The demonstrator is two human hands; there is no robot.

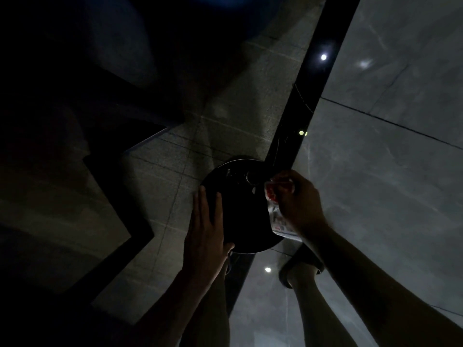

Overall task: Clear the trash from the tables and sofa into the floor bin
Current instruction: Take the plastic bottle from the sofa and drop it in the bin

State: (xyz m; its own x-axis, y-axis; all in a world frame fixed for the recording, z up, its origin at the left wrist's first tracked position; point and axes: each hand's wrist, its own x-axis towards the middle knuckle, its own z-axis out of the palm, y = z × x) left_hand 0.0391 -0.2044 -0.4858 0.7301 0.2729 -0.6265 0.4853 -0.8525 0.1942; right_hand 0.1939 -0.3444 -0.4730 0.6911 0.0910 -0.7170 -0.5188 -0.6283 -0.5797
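Note:
The scene is very dark. A round black floor bin [240,221] stands on the floor below me, its lid or opening seen from above. My left hand [208,226] lies flat on the bin's left edge with straight fingers. My right hand [298,199] grips a crumpled red-and-white wrapper [275,216] over the bin's right rim. The inside of the bin is too dark to see.
Grey floor tiles surround the bin, and a glossy black strip [308,101] runs diagonally across them. Dark furniture shapes [75,171] fill the left side. My feet show below the bin, one of them [298,269] near the right arm.

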